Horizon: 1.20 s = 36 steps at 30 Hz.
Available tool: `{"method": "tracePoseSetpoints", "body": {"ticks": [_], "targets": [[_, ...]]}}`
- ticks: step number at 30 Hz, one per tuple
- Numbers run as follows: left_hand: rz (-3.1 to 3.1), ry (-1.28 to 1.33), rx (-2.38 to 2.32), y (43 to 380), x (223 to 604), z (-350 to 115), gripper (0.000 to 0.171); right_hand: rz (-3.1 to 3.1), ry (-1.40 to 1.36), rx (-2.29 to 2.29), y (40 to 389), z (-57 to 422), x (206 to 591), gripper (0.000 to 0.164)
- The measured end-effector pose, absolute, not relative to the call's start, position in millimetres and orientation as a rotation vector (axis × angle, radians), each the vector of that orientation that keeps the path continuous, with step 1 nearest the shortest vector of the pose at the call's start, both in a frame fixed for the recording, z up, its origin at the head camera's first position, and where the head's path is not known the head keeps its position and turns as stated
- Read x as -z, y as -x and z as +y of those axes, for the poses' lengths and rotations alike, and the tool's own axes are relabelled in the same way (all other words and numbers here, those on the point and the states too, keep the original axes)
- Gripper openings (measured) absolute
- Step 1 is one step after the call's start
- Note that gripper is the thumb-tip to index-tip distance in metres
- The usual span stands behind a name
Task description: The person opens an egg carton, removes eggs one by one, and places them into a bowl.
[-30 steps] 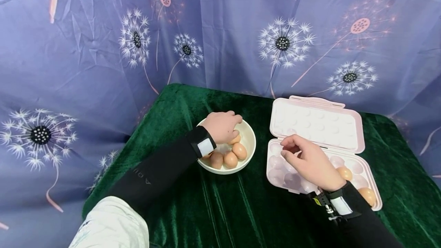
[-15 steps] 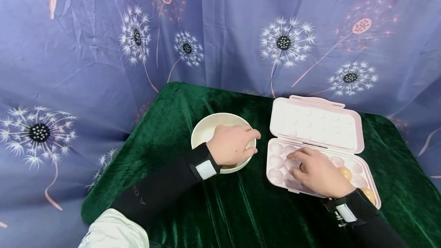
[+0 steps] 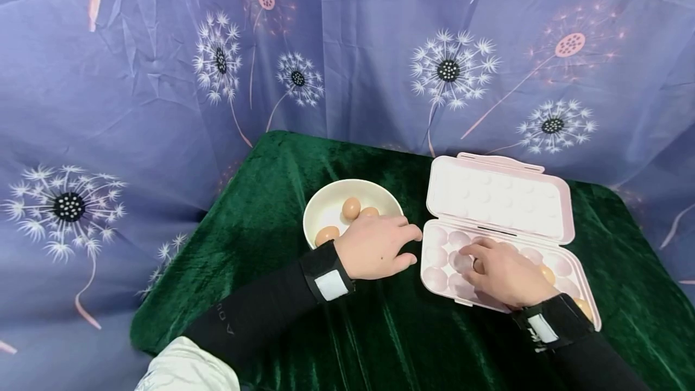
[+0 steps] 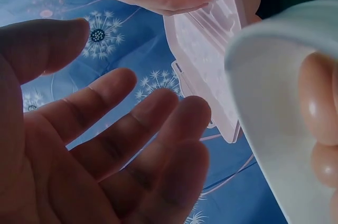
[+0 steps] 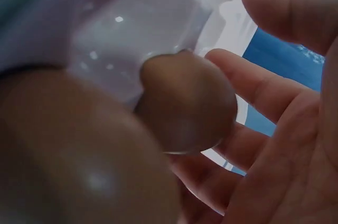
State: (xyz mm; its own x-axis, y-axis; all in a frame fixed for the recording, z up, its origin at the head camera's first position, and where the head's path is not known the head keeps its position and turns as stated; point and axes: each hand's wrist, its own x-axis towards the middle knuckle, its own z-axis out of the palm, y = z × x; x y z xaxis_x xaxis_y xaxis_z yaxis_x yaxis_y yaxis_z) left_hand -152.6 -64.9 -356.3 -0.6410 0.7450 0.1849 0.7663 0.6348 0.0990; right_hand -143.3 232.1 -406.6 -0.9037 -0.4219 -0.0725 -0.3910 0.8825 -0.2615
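My left hand point(image 3: 377, 247) hovers over the front right rim of a cream bowl point(image 3: 320, 210), its fingers spread toward the carton. In the left wrist view nothing lies between its thumb and fingers. Brown eggs point(image 3: 351, 208) sit in the bowl, partly covered by that hand. My right hand point(image 3: 507, 273), with a ring, reaches low over the wells of a pink egg carton point(image 3: 436, 279). In the right wrist view its thumb stands apart from the fingers, and a brown egg point(image 5: 185, 102) overlaps the fingertips.
The carton's lid point(image 3: 499, 195) lies folded back behind its wells. Two brown eggs show at its right, one beside the right hand and another egg point(image 3: 583, 308) near the wrist strap. A green velvet cloth point(image 3: 282, 198) covers the table; a dandelion-print curtain point(image 3: 374, 65) hangs behind.
My left hand has moved from inside the bowl rightward to its rim, uncovering eggs at the back. My right hand has lowered toward the carton wells and shifted slightly right.
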Motion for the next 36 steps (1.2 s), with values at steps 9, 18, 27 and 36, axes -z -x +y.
{"method": "tracePoseSetpoints", "body": {"ticks": [9,18,27,36], "targets": [[-2.743,1.286,0.218,148.4,356.7,-61.9,0.033,2.923,0.565,0.358,144.6,236.7,406.9,0.034],[-2.75,1.287,0.223,145.2,359.3,-56.6,0.029,3.019,0.62,0.303,143.2,245.9,409.1,0.021],[-2.734,1.306,0.232,145.4,362.8,-54.7,0.027,3.065,0.658,0.331,139.7,246.3,409.7,0.015],[-2.698,1.313,0.276,144.8,362.7,-56.2,0.029,3.056,0.591,0.415,140.3,247.3,404.0,0.019]]}}
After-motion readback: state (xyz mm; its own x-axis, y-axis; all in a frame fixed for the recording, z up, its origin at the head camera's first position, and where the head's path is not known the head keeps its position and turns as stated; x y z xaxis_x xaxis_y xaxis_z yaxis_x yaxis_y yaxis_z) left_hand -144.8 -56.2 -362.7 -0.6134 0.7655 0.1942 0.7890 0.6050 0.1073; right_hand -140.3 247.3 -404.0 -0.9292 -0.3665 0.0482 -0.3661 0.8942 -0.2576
